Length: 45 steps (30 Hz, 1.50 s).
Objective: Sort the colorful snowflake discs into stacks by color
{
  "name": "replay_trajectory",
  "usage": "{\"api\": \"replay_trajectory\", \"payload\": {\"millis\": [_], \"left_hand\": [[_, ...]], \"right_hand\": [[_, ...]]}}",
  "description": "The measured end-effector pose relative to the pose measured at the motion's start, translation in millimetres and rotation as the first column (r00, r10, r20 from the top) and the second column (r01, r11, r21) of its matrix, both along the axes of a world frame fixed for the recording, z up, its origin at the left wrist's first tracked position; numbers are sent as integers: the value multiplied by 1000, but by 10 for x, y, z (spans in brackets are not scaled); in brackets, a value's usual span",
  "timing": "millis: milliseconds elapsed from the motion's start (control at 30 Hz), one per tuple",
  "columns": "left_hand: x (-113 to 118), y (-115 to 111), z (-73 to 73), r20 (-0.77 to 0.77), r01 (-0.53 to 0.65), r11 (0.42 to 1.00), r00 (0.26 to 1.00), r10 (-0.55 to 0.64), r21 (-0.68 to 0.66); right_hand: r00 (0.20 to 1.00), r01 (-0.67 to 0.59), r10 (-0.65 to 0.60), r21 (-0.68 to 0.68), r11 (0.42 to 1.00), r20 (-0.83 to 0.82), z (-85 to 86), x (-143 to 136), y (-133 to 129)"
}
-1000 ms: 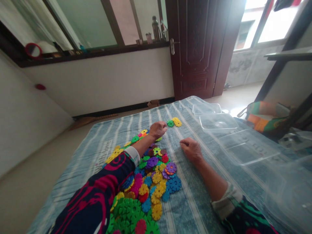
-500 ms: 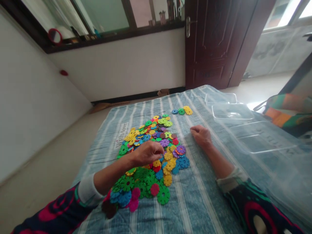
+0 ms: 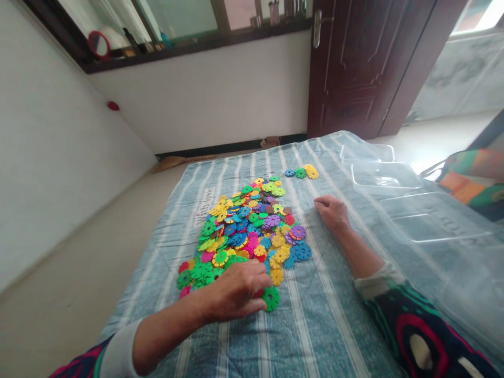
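A heap of colourful notched plastic discs (image 3: 238,239) lies on the striped cloth. Over its near edge reaches my left hand (image 3: 238,291), thumb and fingers apart around a partly hidden red disc, beside a large green disc (image 3: 271,298). Whether the fingertips touch either one is unclear. My right hand (image 3: 333,212) rests on the cloth right of the heap, fingers curled closed; what they hold, if anything, is hidden. Beyond it lie a blue disc (image 3: 290,172), a green disc (image 3: 300,172) and overlapping yellow discs (image 3: 311,171) in a short row.
Clear plastic boxes (image 3: 386,176) sit on the right side of the striped cloth (image 3: 315,294), with a large transparent lid or tray (image 3: 433,218) nearer. Lettering reading "with love" (image 3: 205,206) shows left of the heap. A dark red door (image 3: 354,68) stands behind.
My left hand has moved from the heap's middle toward its near edge, and its fingers have spread. My right hand stays closed in about the same place. The view has shifted slightly.
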<state>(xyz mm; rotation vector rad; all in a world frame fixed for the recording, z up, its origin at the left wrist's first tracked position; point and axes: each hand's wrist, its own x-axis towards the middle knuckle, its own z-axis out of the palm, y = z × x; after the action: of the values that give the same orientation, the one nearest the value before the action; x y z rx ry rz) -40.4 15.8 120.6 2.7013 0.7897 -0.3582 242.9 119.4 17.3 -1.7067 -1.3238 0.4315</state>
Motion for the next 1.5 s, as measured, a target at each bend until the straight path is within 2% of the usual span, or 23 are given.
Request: {"api": "replay_trajectory", "payload": {"millis": [200,600,700,800,867,967,1067,1133,1233,1333,1500], "left_hand": [[57,-65,-84,-72,-10,999,997,12,33],[66,-6,-27,-21,-95,991,995,94,-91],[51,61,-19,15,-105,973,994,110,-206],[76,210,15,129,-151,922,969,209,-357],[136,378,33,235,-210,882,914,330,-421],[316,749,19,362,-282,828,797,483,-484],[593,1231,-49,488,-392,840,687,538,-374],[805,1573,-114,538,-523,825,642,546,-212],[1112,2054,-229,578,-599,790,602,551,-129],[1358,2430,-345,600,-663,746,575,556,-56],[1603,2780,-467,592,-735,677,561,578,36]], "right_hand": [[1000,-13,13,-1,1000,4,-3,-6,15],[1000,-3,3,-3,1000,-17,21,-53,29],[1000,-1,1,-5,1000,-14,24,-57,35],[1000,-11,11,9,1000,-13,25,-65,40],[1000,-18,19,21,1000,-18,28,-72,42],[999,-19,19,25,1000,-33,30,-82,45],[999,-17,18,21,1000,-42,25,-88,54],[999,-23,24,23,999,-43,21,-90,63],[999,-27,27,29,999,-34,20,-94,71],[999,-27,28,38,999,-34,26,-98,74],[999,-29,31,44,999,-35,23,-101,85]]}}
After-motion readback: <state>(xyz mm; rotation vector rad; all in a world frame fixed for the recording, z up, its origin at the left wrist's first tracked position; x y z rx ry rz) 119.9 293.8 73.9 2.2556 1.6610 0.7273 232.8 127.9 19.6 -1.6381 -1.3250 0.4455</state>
